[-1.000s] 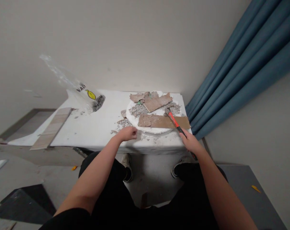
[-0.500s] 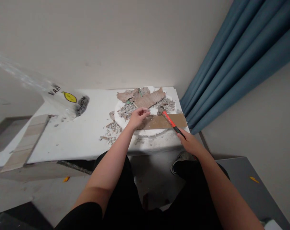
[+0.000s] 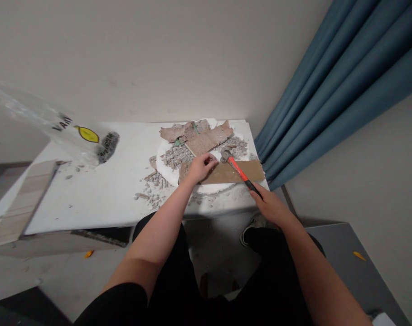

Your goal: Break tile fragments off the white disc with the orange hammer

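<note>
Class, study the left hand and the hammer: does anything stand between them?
Nothing visible does. Only a small gap separates the left hand from the head of the hammer; the brown strip lies beneath the handle, not between.

Plain room, blue curtain (image 3: 328,95), pale wall (image 3: 178,59)

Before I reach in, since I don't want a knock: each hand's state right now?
Left hand: partly curled over the brown board; whether it holds anything cannot be told.
Right hand: closed, holding the hammer.
</note>
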A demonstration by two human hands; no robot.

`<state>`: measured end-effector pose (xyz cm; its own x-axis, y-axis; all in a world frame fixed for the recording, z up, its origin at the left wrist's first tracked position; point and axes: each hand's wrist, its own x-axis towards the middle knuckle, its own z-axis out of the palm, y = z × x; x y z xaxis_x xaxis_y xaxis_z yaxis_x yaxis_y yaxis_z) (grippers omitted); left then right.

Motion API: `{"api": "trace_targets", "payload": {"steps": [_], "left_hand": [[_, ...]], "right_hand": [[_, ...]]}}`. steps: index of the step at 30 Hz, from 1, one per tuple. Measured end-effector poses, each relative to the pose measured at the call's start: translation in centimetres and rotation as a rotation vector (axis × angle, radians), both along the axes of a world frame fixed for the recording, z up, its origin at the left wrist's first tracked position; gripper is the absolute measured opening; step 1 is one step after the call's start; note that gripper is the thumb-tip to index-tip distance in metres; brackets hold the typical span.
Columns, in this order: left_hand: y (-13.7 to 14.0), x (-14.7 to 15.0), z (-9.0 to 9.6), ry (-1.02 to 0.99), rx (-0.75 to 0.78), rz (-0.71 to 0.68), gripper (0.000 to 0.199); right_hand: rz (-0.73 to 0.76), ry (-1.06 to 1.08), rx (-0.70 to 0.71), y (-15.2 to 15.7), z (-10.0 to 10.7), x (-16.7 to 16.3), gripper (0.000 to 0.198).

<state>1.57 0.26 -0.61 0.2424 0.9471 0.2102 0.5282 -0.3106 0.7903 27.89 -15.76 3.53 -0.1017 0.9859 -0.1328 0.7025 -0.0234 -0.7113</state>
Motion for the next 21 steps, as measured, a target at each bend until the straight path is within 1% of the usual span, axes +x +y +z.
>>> {"api": "trace_targets", "payload": {"steps": [7,14,21], "left_hand": [[-0.11,0.18,0.13,0.035,0.018,0.005,0.022],[-0.23,0.35,0.03,0.037,0.025,0.026,0.02],[-0.03,0.44,-0.21,0.045,0.034,0.041,0.02]], "right_hand": [[0.0,0.005,0.017,-0.04,-0.12,-0.01,0.049],[0.003,-0.007,-0.007,0.07,-0.15,0.01,0.05],[0.02,-0.003,0.0,0.12,-0.28,0.12,0.05]]}}
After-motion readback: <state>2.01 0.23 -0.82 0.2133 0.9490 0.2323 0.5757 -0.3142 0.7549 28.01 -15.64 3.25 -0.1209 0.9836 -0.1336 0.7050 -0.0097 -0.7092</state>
